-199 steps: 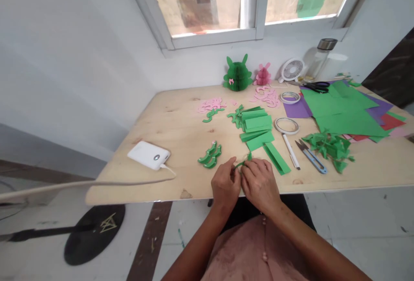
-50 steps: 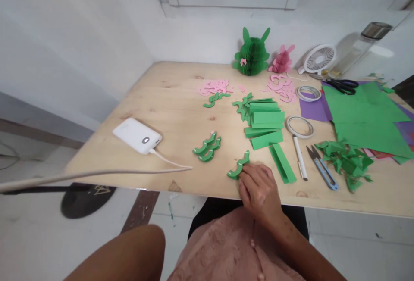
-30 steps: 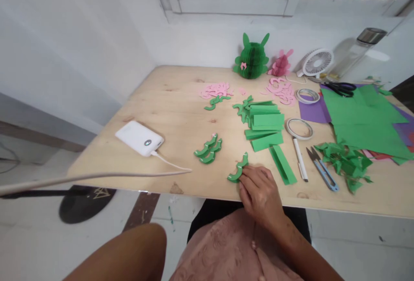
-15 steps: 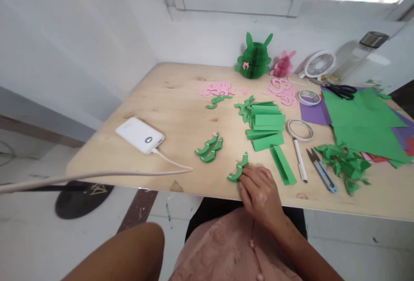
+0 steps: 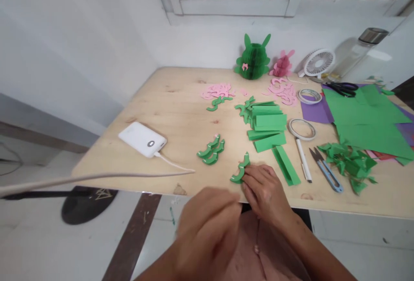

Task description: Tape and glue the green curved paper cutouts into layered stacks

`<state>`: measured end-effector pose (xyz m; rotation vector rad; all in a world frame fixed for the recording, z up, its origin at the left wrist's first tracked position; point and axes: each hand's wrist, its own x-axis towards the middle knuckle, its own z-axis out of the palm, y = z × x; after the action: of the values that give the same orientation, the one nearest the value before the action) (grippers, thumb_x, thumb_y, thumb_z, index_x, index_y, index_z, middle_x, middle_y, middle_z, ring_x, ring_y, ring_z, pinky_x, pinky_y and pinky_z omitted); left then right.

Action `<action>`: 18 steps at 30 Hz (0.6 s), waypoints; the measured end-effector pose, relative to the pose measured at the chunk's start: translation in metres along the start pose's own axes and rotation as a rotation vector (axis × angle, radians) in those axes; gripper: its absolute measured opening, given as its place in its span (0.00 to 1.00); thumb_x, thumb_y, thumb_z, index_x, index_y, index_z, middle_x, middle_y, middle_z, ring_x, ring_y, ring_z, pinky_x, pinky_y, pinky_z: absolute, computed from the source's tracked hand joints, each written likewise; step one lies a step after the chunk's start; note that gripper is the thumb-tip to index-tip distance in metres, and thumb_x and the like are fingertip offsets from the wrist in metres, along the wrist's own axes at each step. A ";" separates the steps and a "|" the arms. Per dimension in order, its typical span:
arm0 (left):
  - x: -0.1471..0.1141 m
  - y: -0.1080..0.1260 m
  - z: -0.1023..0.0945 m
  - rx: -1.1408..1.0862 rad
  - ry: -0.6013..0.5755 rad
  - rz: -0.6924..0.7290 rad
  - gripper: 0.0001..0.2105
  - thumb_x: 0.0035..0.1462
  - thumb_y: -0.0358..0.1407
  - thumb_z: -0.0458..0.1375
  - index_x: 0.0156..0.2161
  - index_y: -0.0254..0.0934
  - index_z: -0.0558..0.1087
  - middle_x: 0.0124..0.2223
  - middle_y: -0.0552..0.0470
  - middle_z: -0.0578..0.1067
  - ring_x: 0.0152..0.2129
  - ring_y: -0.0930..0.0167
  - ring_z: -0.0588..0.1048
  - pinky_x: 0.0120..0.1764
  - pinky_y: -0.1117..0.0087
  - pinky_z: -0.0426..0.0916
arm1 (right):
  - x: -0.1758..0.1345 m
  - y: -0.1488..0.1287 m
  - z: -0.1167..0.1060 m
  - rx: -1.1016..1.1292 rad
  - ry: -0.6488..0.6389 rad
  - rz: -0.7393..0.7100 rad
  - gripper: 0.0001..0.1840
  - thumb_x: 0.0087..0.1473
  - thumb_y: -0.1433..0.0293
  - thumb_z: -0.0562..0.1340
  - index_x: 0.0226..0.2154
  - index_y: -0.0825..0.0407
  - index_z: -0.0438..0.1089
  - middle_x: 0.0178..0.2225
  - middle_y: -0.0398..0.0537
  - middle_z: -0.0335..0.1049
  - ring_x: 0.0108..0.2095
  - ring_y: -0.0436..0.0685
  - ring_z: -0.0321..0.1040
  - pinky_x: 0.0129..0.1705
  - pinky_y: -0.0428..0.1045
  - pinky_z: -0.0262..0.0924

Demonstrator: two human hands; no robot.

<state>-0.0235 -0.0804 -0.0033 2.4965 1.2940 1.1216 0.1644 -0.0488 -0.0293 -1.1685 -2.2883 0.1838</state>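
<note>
My right hand [image 5: 263, 190] rests at the front edge of the table, fingers together, its fingertips gripping the lower side of a curved green paper cutout [image 5: 241, 170]. That wavy piece has small white marks along its edge. Nearer to me, my left hand [image 5: 210, 225] is raised in front of the table edge. Motion blurs its curled fingers, so whether anything is in them cannot be made out. To the left of the held piece lie similar green cutouts with white marks [image 5: 211, 149]. A folded green paper strip [image 5: 286, 165] lies right of my right hand.
A white power bank [image 5: 142, 138] with a cable lies left. Beyond my right hand are folded green papers [image 5: 270, 122], tape rolls [image 5: 302, 129], a white pen [image 5: 303, 160], blue thread snips [image 5: 326, 170] and green scraps [image 5: 347, 164]. A green paper rabbit [image 5: 254, 61] stands at the back.
My left hand has come up from the lower left to in front of the table edge. My right hand stays at the green cutout. The view has shifted slightly.
</note>
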 end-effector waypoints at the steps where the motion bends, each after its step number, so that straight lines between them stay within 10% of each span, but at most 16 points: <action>1: 0.006 0.000 0.006 -0.017 0.003 0.020 0.10 0.60 0.29 0.53 0.45 0.39 0.70 0.45 0.47 0.75 0.43 0.66 0.73 0.44 0.61 0.72 | 0.000 0.001 -0.001 0.004 -0.012 -0.008 0.10 0.57 0.76 0.55 0.38 0.53 0.71 0.40 0.52 0.74 0.45 0.58 0.69 0.47 0.56 0.58; 9: 0.001 -0.015 0.060 0.029 0.024 -0.048 0.12 0.57 0.25 0.50 0.45 0.34 0.71 0.42 0.45 0.77 0.41 0.65 0.73 0.44 0.60 0.68 | 0.000 0.010 0.000 0.082 0.037 -0.060 0.09 0.55 0.78 0.56 0.36 0.52 0.71 0.39 0.52 0.75 0.44 0.57 0.70 0.48 0.57 0.61; 18: 0.001 -0.013 0.068 0.202 0.027 -0.045 0.12 0.57 0.29 0.52 0.45 0.35 0.73 0.41 0.45 0.76 0.39 0.63 0.72 0.41 0.60 0.65 | -0.007 0.021 0.009 -0.040 0.224 0.112 0.11 0.55 0.75 0.57 0.40 0.52 0.71 0.39 0.52 0.75 0.43 0.59 0.71 0.46 0.57 0.63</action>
<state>0.0131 -0.0563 -0.0566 2.5836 1.5350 1.0676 0.1773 -0.0407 -0.0472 -1.2706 -2.0420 0.0461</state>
